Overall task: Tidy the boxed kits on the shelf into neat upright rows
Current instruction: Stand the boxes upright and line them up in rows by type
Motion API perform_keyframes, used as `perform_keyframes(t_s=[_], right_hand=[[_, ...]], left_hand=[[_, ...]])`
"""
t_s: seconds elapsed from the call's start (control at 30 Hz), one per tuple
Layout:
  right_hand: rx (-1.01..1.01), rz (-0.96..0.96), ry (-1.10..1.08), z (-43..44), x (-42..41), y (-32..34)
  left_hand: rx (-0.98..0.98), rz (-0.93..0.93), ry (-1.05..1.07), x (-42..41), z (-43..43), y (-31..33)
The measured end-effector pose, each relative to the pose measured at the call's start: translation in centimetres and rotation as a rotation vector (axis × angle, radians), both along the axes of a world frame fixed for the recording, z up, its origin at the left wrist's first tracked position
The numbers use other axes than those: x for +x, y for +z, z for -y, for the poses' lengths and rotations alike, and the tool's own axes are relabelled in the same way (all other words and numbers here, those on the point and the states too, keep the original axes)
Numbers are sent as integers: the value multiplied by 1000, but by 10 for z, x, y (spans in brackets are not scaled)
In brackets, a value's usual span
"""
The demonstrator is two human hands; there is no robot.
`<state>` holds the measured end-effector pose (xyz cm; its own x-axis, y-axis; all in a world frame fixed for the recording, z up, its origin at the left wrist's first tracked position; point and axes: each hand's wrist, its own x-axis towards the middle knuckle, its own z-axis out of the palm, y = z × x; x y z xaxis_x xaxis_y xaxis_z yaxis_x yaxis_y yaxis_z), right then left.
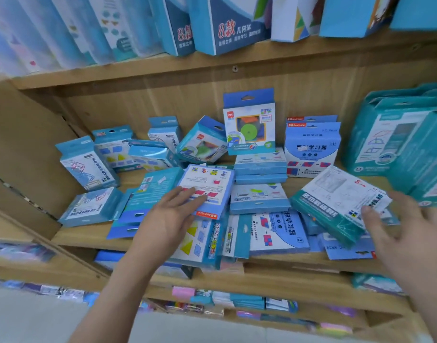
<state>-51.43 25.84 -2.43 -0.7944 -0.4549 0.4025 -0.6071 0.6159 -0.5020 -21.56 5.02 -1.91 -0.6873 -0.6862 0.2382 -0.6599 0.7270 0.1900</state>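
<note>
Boxed kits [259, 199] are strewn across the shelf [299, 264], mostly flat towards its front edge. At the back edge a box marked "学习器" [311, 149] is stood upright. The left hand [170, 214] is laid, fingers [187, 198] straight, on a flat white-and-blue box [210, 179] mid-shelf. A tilted teal box [336, 201] near the right end is touched by the spread fingers of the right hand [415, 226], nothing being gripped. "8款 几何体" is printed on an upper box [232, 33].

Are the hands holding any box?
Neither grips anything: left hand rests flat on a blue-and-white cardboard box; open right hand is at the corner of a teal-and-white cardboard box.
</note>
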Motion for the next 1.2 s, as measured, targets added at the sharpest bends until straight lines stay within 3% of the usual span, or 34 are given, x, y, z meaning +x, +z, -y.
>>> perform_keyframes(t_s=[0.07,0.2,0.37,0.47,0.57,0.63,0.73,0.8,0.87,0.97,1.03,1.1,1.2], right_hand=[[-100,-50,89,7,21,12],[-114,203,464,26,70,22],[14,319,762,60,117,17],[-22,297,846,79,130,32],[-29,264,962,100,140,50],[-101,329,904,110,138,53],[-253,577,803,118,130,47],[-323,708,753,121,126,39],[-389,797,655,126,119,31],[-519,1005,561,134,113,25],[-573,1082,521,140,116,25],[-599,1155,497,145,122,24],[-558,1212,498,150,127,22]], left_hand=[[-101,-107,-14,1,6,4],[-237,-338,108,5,12,35],[-149,-621,212,35,10,58],[-132,-612,166,51,9,70],[5,-636,90,50,7,69],[210,-715,64,46,5,60],[504,-881,78,43,3,46],[504,-957,133,51,7,41],[439,-848,173,68,18,32],[408,-223,134,88,40,8],[353,-18,94,89,54,-11],[289,-60,100,87,62,-15],[76,-267,156,88,75,6]])
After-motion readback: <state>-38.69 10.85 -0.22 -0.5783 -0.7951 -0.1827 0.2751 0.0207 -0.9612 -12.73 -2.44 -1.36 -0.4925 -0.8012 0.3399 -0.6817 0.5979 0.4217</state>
